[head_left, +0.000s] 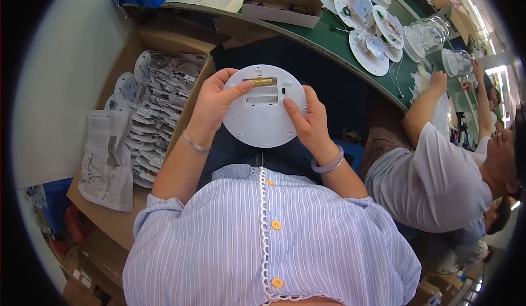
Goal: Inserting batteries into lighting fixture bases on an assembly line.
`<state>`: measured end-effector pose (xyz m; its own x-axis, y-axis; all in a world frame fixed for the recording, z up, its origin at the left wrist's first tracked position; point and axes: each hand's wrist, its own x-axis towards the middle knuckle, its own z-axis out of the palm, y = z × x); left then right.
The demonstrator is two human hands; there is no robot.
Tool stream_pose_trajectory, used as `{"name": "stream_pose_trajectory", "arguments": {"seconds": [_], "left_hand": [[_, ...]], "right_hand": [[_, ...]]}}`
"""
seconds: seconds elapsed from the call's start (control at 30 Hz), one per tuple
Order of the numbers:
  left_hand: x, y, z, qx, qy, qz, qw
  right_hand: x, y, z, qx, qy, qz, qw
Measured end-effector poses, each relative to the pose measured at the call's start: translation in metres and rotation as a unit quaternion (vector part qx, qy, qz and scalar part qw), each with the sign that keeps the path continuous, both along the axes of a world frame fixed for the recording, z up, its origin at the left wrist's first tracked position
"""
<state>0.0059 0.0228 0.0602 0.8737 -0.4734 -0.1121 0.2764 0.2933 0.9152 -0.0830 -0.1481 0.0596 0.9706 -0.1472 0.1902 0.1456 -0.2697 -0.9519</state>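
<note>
Between my two hands is a round white plastic base (263,128), its underside facing me. A battery compartment (261,99) lies uncovered near its upper middle. One gold-coloured battery (264,81) sits in the top slot, and the slots below it show no battery. My left hand (219,95) grips the base's left edge, its thumb pressing on the battery's left end. Closed on the right edge is my right hand (309,117), with the thumb lying beside the compartment near a small black switch (284,91). The fingers behind the base are mostly hidden.
Left of me stands a cardboard box (192,100) packed with white round parts (150,120), a folded newspaper (107,161) on its edge. A green workbench (334,46) holds a small box (282,2), white discs (370,51) and clear domes (424,35). A co-worker (438,180) sits at right.
</note>
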Motion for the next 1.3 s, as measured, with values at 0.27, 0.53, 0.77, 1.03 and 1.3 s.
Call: {"name": "stream_pose_trajectory", "arguments": {"seconds": [0.27, 0.53, 0.77, 1.03, 1.3], "left_hand": [[0.006, 0.008, -0.012, -0.011, -0.011, 0.001, 1.0], [0.01, 0.022, -0.03, -0.068, 0.169, -0.058, 0.981], [0.008, 0.022, -0.036, -0.07, 0.213, -0.045, 0.974], [0.015, 0.032, -0.036, -0.109, 0.223, -0.029, 0.968], [0.017, 0.027, -0.029, -0.141, 0.217, -0.01, 0.966]], "right_hand": [[0.013, -0.001, 0.01, -0.062, -0.028, 0.03, 0.997], [0.103, -0.024, 0.042, -0.172, -0.078, 0.109, 0.976], [0.226, -0.05, 0.059, -0.511, -0.034, 0.006, 0.859], [0.254, -0.058, 0.052, -0.572, 0.149, 0.136, 0.795], [0.257, -0.063, 0.047, -0.588, 0.169, 0.103, 0.784]]}}
